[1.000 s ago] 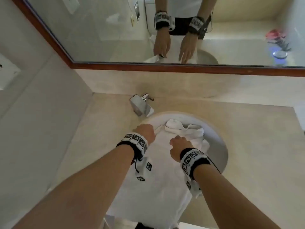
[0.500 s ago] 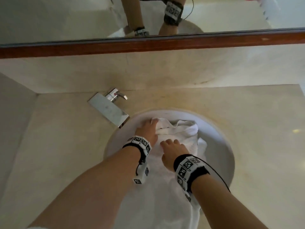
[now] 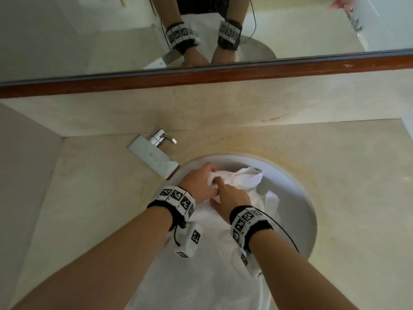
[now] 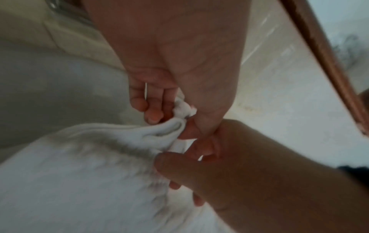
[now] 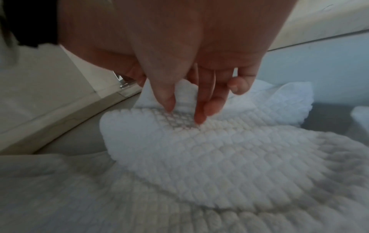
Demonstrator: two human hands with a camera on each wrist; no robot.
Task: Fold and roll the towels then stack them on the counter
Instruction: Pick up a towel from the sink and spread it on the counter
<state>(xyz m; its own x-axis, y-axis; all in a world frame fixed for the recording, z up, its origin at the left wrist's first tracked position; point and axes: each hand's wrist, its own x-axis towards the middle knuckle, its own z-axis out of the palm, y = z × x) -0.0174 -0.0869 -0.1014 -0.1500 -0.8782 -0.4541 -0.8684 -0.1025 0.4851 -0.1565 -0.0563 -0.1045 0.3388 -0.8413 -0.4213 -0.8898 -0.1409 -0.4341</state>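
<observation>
A white waffle-weave towel (image 3: 212,283) lies from the counter's front edge into the round sink (image 3: 299,198), its far end bunched in the basin. My left hand (image 3: 209,176) grips a gathered corner of that far end near the faucet; the left wrist view shows the towel (image 4: 79,173) corner pinched between the thumb and fingers of that hand (image 4: 171,113). My right hand (image 3: 220,186) sits right beside it. In the right wrist view its thumb and fingers (image 5: 183,110) point down and pinch a raised fold of the towel (image 5: 199,157).
A chrome faucet (image 3: 156,151) stands at the sink's back left. Beige stone counter (image 3: 346,186) spreads to both sides of the basin. A wood-framed mirror (image 3: 223,74) runs along the back wall and a side wall closes off the left.
Both hands have come together at the towel's far end. The left hand has gathered the corner and the right has slid over to touch it. The head view has tilted down.
</observation>
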